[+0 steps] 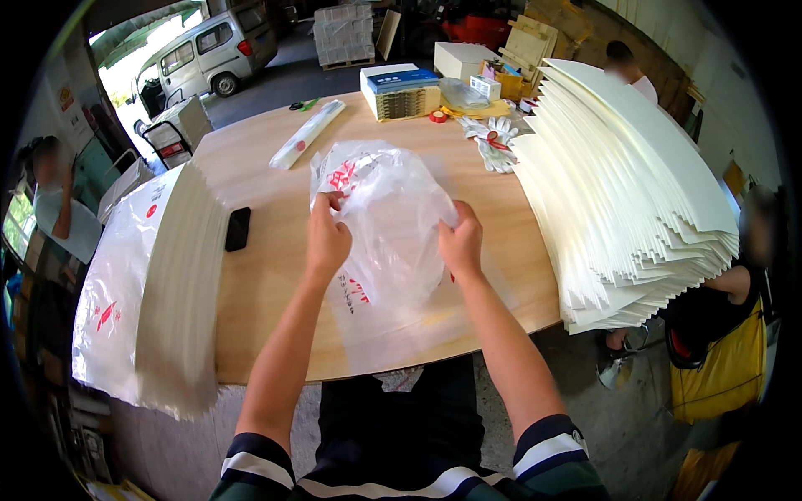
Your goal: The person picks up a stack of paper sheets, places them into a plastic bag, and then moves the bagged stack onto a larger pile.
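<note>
A clear plastic bag (pixel 384 209) with red print is puffed up over the middle of the round wooden table (pixel 267 275). My left hand (pixel 326 238) pinches its left edge near the top. My right hand (pixel 461 242) grips its right edge. More flat clear bags (pixel 401 326) lie under it, reaching the table's near edge.
A tall fanned stack of white sheets (pixel 626 192) fills the right side. Another stack with a printed bag on top (pixel 159 284) stands at the left, a black phone (pixel 238 228) beside it. White gloves (pixel 493 142), boxes (pixel 401 88) and scissors (pixel 305 105) lie at the far side. People stand at both sides.
</note>
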The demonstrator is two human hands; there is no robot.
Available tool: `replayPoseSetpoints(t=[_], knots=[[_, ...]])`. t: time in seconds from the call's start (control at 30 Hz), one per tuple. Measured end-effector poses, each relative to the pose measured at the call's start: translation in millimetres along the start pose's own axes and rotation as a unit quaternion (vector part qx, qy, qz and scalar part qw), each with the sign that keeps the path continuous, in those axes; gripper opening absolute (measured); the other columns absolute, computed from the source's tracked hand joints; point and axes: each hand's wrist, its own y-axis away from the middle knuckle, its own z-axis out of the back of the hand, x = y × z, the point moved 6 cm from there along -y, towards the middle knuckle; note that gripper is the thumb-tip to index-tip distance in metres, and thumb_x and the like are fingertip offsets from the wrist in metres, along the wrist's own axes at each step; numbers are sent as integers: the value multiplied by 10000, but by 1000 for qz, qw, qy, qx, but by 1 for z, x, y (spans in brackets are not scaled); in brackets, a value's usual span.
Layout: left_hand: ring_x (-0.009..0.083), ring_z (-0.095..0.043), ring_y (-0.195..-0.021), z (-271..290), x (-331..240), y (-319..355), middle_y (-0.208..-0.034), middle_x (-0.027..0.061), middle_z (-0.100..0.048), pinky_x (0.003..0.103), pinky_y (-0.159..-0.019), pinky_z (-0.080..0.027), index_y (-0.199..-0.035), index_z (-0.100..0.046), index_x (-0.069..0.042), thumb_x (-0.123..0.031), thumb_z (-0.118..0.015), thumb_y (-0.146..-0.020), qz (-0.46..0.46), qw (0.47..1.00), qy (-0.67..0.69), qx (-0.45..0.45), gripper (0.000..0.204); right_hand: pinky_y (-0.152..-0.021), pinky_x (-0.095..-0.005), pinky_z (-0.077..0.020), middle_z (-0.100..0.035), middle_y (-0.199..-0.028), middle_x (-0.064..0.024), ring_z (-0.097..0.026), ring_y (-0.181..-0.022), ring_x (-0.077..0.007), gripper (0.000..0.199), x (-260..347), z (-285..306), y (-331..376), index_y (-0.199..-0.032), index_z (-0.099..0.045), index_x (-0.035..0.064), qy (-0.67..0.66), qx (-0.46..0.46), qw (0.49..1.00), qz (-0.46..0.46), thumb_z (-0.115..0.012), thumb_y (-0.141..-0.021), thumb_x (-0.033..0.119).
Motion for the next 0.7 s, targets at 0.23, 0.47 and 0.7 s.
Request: replayPoseSetpoints(t=[0.23,0.47,0.7], knots=[[438,-597,-1068,9,3,-18,-1121,228,-654,426,-899,-474,-954,-426,-20,218,-374,-644,-54,998,-29,-5,394,-820,-380,-518,-681,-980,-160,-667,-944,-323,332,-19,37,-22,-1067,-638,-14,32,26,999,0,-700,-741,4],[392,-509,-1219,12,-13,29,-1244,235,-554,441,-1030,-405,-1386,-444,-10,166,-393,-614,-23,991,-20,130,793,-1015,-434,-448,-541,-1337,-157,-532,-1233,-337,667,114,130,20,-1302,-565,51,196,98,948,231,-844,-711,185],[411,-454,-1303,46,-79,71,-1242,205,-552,630,-1149,-218,-1022,-485,-22,126,-421,-633,-183,983,-12,26,421,-882,-367,-471,-652,-1029,-110,-593,-983,-283,219,203,356,19,-942,-664,-8,318,-204,870,317,-737,-736,-4]])
